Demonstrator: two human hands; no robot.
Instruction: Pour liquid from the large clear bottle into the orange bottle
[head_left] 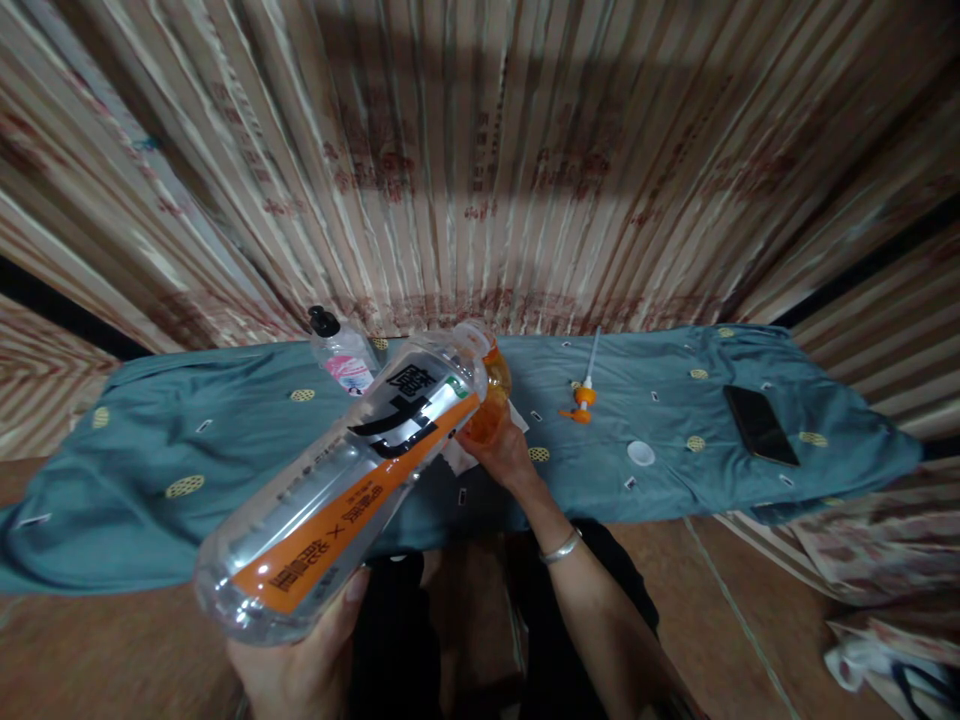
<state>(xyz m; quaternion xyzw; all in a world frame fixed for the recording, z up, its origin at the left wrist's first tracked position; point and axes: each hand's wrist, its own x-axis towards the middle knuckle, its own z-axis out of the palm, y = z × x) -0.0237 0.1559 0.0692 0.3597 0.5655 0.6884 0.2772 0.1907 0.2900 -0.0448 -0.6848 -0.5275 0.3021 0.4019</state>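
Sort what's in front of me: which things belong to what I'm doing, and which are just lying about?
In the job:
large clear bottle, tilted in the left hand
orange bottle, held at its mouth by the right hand
orange pump, probably (matching colour)
white disc, possibly a cap

Lying about:
black phone
black-topped bottle, apparently
white paper, role unclear

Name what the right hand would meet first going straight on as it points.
Past its held orange bottle, the right hand would probably meet the large clear bottle first; depth is unclear.
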